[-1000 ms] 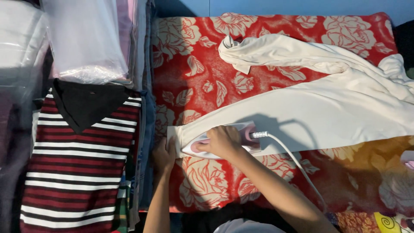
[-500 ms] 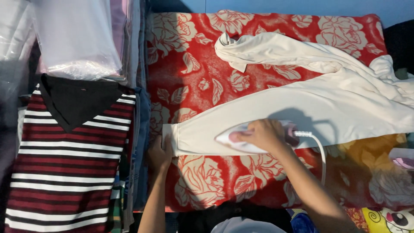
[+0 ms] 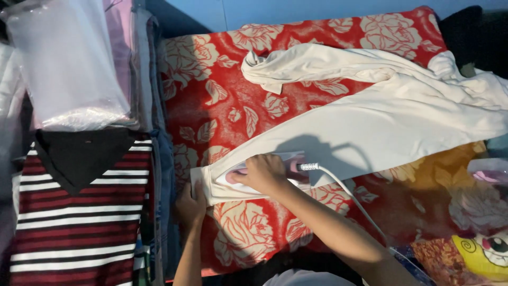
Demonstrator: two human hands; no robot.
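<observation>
A cream long-sleeved garment [image 3: 381, 114] lies spread across a red blanket with pale rose print [image 3: 227, 100]. One sleeve stretches toward the lower left. My right hand [image 3: 264, 173] grips a white and pink clothes iron [image 3: 293, 161] that rests flat on this sleeve near its cuff. The iron's white cord [image 3: 344, 190] trails off to the lower right. My left hand [image 3: 190, 204] presses on the cuff end of the sleeve [image 3: 203, 182], holding it against the blanket.
At the left lies a folded red, white and black striped sweater [image 3: 79, 212], with clear plastic-wrapped clothing [image 3: 69, 63] stacked above it. A colourful cartoon-print cloth [image 3: 471, 238] covers the lower right. Dark fabric [image 3: 471, 32] sits at the top right.
The iron slid right along the sleeve, then back left toward the cuff. My left hand stayed on the cuff throughout.
</observation>
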